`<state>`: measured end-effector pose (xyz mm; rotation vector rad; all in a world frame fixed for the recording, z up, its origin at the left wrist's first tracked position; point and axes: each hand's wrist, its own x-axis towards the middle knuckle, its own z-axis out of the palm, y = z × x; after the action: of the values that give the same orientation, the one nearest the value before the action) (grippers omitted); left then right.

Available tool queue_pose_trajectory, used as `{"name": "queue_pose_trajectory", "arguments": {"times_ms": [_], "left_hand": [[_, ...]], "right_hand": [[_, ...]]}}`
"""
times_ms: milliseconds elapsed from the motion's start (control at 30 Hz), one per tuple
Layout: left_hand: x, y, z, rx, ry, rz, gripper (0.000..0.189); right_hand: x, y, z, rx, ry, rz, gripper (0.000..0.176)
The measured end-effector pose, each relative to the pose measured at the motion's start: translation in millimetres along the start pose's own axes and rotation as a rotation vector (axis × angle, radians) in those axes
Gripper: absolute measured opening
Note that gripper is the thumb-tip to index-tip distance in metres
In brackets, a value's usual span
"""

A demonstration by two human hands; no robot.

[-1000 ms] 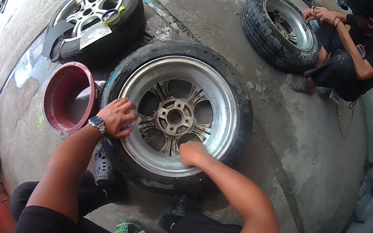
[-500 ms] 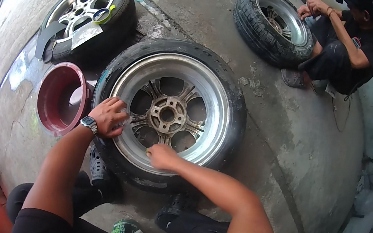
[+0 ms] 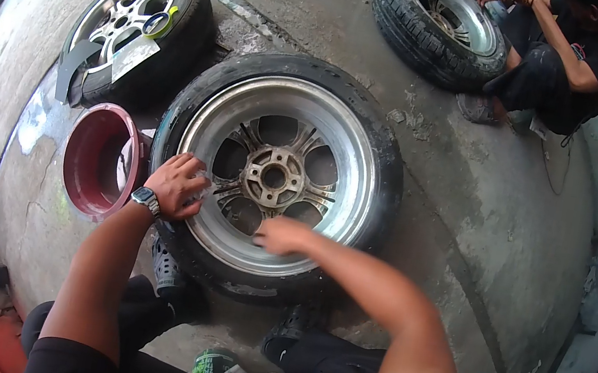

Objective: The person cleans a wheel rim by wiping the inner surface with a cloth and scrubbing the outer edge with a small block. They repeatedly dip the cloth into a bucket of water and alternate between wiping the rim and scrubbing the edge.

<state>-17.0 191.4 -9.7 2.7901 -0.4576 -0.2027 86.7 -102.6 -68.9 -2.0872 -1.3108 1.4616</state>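
Observation:
A silver alloy wheel rim (image 3: 357, 184) with a rusty hub (image 3: 274, 176) lies flat before me, inside a black tire (image 3: 385, 201). My left hand (image 3: 174, 185), a watch on its wrist, rests at the left edge of the rim. Its fingers are curled around a clear plastic item (image 3: 199, 184), mostly hidden. Within the lower part of the rim, against the inner barrel, is my right hand (image 3: 284, 236). That hand is closed and slightly blurred, and the small thing in its fingers cannot be made out.
A red bucket (image 3: 74, 161) stands left of the tire. Behind it, another wheel (image 3: 180, 48) carries grey sheets (image 3: 133, 58) and a yellow-green tape roll (image 3: 158, 24). A crouching person (image 3: 563, 73) works at a third wheel (image 3: 427, 38). A green can (image 3: 210, 364) sits between my legs.
My right hand has shifted slightly right and up along the inner barrel of the rim. The left hand keeps its place at the rim edge. The view has tilted a little.

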Motion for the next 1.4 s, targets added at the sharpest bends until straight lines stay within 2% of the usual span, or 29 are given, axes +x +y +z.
{"name": "queue_pose_trajectory", "arguments": {"times_ms": [67,167,200,267,333,400,433,467,500,600,633,733,800,900,1000,1033,1067,1100,1133,1200,1267,1300,1400], "left_hand": [[1.3,-1.7,0.3,-0.009,-0.002,0.001,0.048],[2.1,-5.4,3.5,-0.003,0.03,0.03,0.047],[1.1,-6.3,4.4,-0.01,0.018,0.032,0.047],[0.5,-9.2,7.4,-0.008,0.029,0.041,0.047],[0.2,-12.4,10.3,-0.019,0.056,0.072,0.046],[-2.4,-15.5,12.7,-0.002,0.074,0.085,0.045],[-2.5,-15.4,11.4,0.007,0.086,0.092,0.044],[-2.7,-13.8,11.1,0.014,0.1,0.108,0.044],[-3.4,-13.2,11.7,0.002,0.097,0.093,0.043],[-4.5,-11.6,11.4,0.006,0.099,0.087,0.042],[-4.9,-12.1,11.9,0.005,0.102,0.084,0.042],[-6.2,-16.4,15.7,0.018,0.135,0.107,0.042],[-6.1,-17.6,17.4,0.008,0.14,0.119,0.042],[-7.1,-16.0,16.7,0.007,0.128,0.117,0.041],[-4.5,-18.6,15.6,0.011,0.131,0.119,0.04],[-4.3,-19.0,15.3,0.013,0.138,0.119,0.039],[-6.3,-17.8,16.8,0.006,0.142,0.116,0.039],[-6.4,-19.0,16.7,0.013,0.144,0.116,0.039],[-6.2,-19.0,16.3,0.016,0.144,0.115,0.04],[-7.2,-17.3,19.5,0.017,0.143,0.111,0.04],[-6.7,-19.4,19.7,0.026,0.139,0.116,0.04],[-6.6,-18.8,19.4,0.028,0.125,0.107,0.041],[-7.6,-19.8,21.9,0.019,0.149,0.109,0.041]], "right_hand": [[-31.3,24.5,-28.6,-0.302,-0.17,0.149,0.026],[-26.5,20.2,0.2,-0.306,-0.009,0.162,0.022],[-10.9,9.5,25.0,-0.182,0.073,0.083,0.024],[2.9,-21.0,30.0,0.058,0.199,-0.043,0.028],[3.2,-1.3,8.9,0.155,0.105,-0.119,0.026],[-20.0,37.4,-8.6,-0.444,-0.179,-0.005,0.021],[-41.2,43.8,-22.1,-0.482,-0.116,0.124,0.018],[-56.6,24.6,-35.8,-0.501,-0.038,0.265,0.018],[-52.1,28.8,-23.8,-0.558,-0.027,0.262,0.02],[-23.6,-3.0,20.9,0.124,0.208,-0.031,0.022],[-15.7,-15.0,26.0,0.192,0.22,-0.053,0.022],[-32.6,16.7,-13.3,-0.06,-0.062,-0.026,0.023],[-49.5,47.0,-42.6,-0.19,-0.223,0.18,0.022],[-33.9,23.3,-1.9,-0.204,-0.044,0.061,0.02],[-5.8,-15.1,21.1,0.105,0.094,-0.035,0.024],[-4.6,-8.9,10.1,0.132,0.07,-0.098,0.024],[-12.4,3.1,-14.9,0.088,-0.126,-0.021,0.024],[-25.9,11.0,-37.7,-0.109,-0.274,0.084,0.023],[-40.9,20.4,-48.9,-0.26,-0.29,0.246,0.021],[-50.1,28.2,-50.8,-0.387,-0.219,0.213,0.02],[-35.5,6.5,-9.3,-0.364,-0.11,0.125,0.018],[-22.8,-7.6,16.7,-0.053,0.081,-0.016,0.02],[-16.8,-15.0,-10.6,0.144,-0.07,0.031,0.022]]}}
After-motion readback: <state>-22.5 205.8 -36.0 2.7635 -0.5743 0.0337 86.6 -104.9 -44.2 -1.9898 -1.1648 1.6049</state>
